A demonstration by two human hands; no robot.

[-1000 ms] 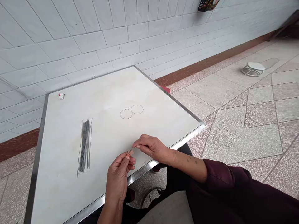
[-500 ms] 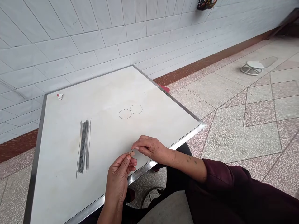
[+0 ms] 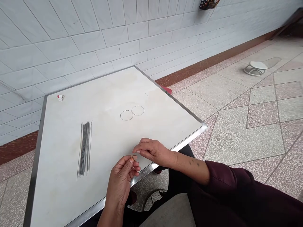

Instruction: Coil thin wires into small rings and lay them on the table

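Observation:
Near the table's front edge, my left hand (image 3: 121,176) pinches a thin wire (image 3: 142,172) between thumb and forefinger, with a small tan piece at the fingertips. The wire curves out to the right below the fingers. My right hand (image 3: 153,152) is just right of it, its thumb and forefinger closed near the wire's end; what lies between those fingertips is too small to make out. Two thin wire rings (image 3: 126,115) lie side by side, touching, on the white table (image 3: 106,94). A bundle of straight dark wires (image 3: 85,149) rests on the left.
A small red and white object (image 3: 61,97) sits at the table's far left corner. The white tiled wall (image 3: 94,44) runs behind the table. A low stool or chair (image 3: 257,67) stands on the floor at the right, and a red item (image 3: 167,90) shows beyond the table's edge.
The curved wire below my left fingers now shows more clearly. My left hand has shifted very slightly; the rings and the bundle stay where they were.

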